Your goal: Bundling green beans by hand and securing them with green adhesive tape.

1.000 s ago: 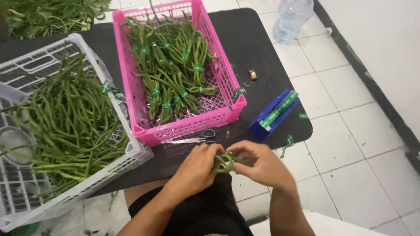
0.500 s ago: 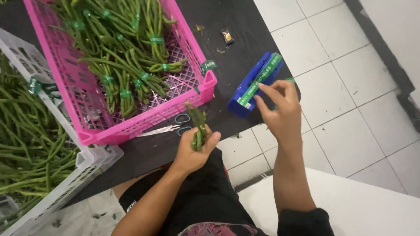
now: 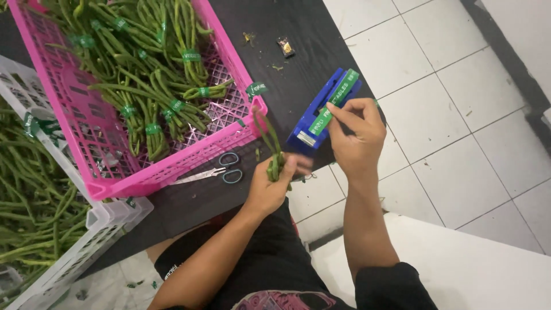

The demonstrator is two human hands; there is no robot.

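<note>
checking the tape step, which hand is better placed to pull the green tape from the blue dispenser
Right, probably. The right hand already has its fingertips on the green printed tape strip atop the blue plastic tape dispenser. The left hand is occupied gripping a small bundle of green long beans.

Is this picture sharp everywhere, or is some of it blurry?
Head view: mostly sharp under even, soft light; the left hand and its bean bunch smear a little; the right hand at the blue tape dispenser is crisp; the table shows no glare.
</note>
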